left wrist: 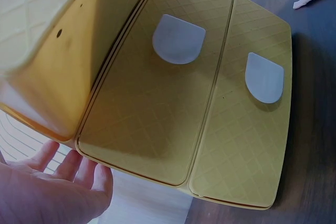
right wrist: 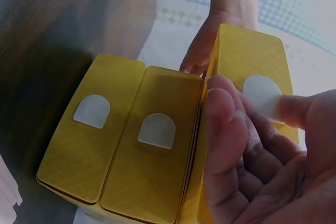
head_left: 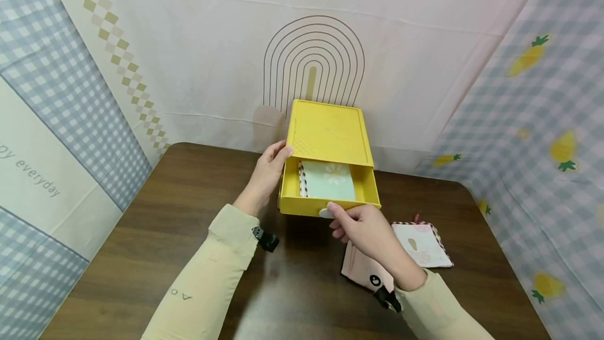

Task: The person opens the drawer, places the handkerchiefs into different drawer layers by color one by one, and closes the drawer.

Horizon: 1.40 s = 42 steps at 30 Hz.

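Observation:
A yellow cabinet [head_left: 330,133] of three stacked drawers stands on the table, its top drawer [head_left: 302,204] pulled out. Inside that drawer lies a pale green folded cloth [head_left: 332,180] with a flower print and a striped edge. My right hand [head_left: 370,230] pinches the drawer's white handle [right wrist: 261,97], thumb on its outer face. My left hand [head_left: 266,174] rests against the cabinet's left side, thumb at the top front corner. In the left wrist view, the two lower drawers [left wrist: 142,108] are closed, each with a white handle [left wrist: 179,39].
To the right of the cabinet, a white folded cloth [head_left: 422,245] and a pink folded cloth [head_left: 365,269] lie on the brown wooden table [head_left: 189,214], the pink one partly under my right forearm. A printed fabric wall [head_left: 212,56] rises behind the cabinet, with checked fabric on both sides.

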Motion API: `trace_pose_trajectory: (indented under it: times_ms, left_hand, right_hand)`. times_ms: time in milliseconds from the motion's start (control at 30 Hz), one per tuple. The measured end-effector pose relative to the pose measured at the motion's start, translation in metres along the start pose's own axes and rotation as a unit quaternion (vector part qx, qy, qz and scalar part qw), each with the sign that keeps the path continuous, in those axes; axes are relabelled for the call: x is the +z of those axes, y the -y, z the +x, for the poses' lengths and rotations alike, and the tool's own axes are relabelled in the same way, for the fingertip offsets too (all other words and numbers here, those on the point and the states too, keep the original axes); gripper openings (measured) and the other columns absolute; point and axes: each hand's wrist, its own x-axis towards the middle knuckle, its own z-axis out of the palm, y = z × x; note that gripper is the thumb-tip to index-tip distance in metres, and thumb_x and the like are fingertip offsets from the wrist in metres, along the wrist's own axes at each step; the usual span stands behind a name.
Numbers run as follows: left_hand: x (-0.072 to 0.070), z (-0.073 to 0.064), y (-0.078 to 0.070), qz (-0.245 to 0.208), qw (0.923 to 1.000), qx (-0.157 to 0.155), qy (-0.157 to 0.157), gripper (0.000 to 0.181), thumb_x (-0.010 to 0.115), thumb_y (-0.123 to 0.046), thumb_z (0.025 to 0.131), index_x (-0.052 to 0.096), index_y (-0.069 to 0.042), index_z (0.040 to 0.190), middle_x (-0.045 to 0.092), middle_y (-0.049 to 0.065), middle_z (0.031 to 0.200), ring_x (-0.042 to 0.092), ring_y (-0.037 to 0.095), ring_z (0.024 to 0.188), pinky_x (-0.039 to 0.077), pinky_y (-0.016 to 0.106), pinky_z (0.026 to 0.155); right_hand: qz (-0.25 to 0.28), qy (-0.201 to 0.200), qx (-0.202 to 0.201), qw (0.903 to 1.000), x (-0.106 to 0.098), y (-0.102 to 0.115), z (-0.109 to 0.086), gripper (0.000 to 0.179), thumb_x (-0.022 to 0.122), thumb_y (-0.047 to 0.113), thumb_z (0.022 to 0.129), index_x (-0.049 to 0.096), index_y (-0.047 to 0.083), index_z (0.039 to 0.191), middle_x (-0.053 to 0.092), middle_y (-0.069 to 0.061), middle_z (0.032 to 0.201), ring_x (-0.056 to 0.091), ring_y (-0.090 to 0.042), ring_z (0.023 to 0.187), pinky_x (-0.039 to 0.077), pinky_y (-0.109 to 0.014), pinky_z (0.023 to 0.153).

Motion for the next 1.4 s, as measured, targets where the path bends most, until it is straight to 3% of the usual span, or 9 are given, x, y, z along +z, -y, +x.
trace_pose_trajectory:
  times_ms: [233, 600, 700, 933, 1400]
  left_hand:
    - [0.002, 0.000, 0.000, -0.005, 0.9998, 0.015, -0.008, 0.063, 0.058, -0.055, 0.090, 0.046, -0.023, 0.143, 0.046, -0.001, 0.141, 0.043, 0.017, 0.127, 0.034, 0.039, 0.106]
    - [0.002, 0.005, -0.005, 0.018, 0.9997, -0.003, -0.017, 0.062, 0.057, -0.054, 0.089, 0.046, -0.021, 0.141, 0.044, 0.001, 0.143, 0.040, 0.019, 0.130, 0.032, 0.041, 0.107]
    - [0.002, 0.005, -0.007, 0.012, 0.9999, -0.008, -0.009, 0.062, 0.057, -0.051, 0.091, 0.043, -0.021, 0.144, 0.041, 0.001, 0.146, 0.037, 0.020, 0.133, 0.031, 0.042, 0.108]
    - [0.001, 0.001, -0.010, -0.012, 0.9998, 0.000, 0.018, 0.059, 0.056, -0.045, 0.095, 0.036, -0.033, 0.150, 0.035, -0.008, 0.151, 0.034, 0.014, 0.136, 0.030, 0.039, 0.110]
    - [-0.002, 0.006, -0.006, -0.007, 0.9994, 0.019, 0.028, 0.055, 0.055, -0.041, 0.097, 0.039, -0.032, 0.148, 0.038, -0.009, 0.149, 0.033, 0.013, 0.136, 0.025, 0.040, 0.112]
  right_hand:
    - [0.006, 0.000, 0.003, 1.0000, -0.002, -0.001, 0.006, 0.061, 0.052, 0.069, 0.086, 0.075, 0.016, 0.067, 0.069, 0.001, 0.067, 0.066, -0.016, 0.062, 0.053, -0.032, 0.059]
    - [0.025, 0.022, 0.039, 0.9987, 0.000, -0.003, 0.008, 0.065, 0.049, 0.074, 0.084, 0.076, 0.015, 0.076, 0.070, 0.000, 0.070, 0.066, -0.020, 0.063, 0.052, -0.036, 0.057]
    - [0.032, 0.024, 0.034, 0.9986, 0.001, -0.005, 0.007, 0.063, 0.050, 0.072, 0.085, 0.076, 0.015, 0.077, 0.070, 0.000, 0.070, 0.065, -0.020, 0.063, 0.052, -0.035, 0.056]
    - [0.037, 0.004, 0.033, 0.9988, 0.002, -0.004, 0.005, 0.061, 0.054, 0.071, 0.083, 0.076, 0.015, 0.074, 0.070, -0.001, 0.069, 0.065, -0.020, 0.063, 0.052, -0.035, 0.057]
    - [0.024, -0.007, 0.037, 0.9990, -0.004, -0.002, 0.033, 0.067, 0.054, 0.074, 0.081, 0.076, 0.010, 0.076, 0.071, -0.002, 0.071, 0.066, -0.020, 0.066, 0.053, -0.035, 0.059]
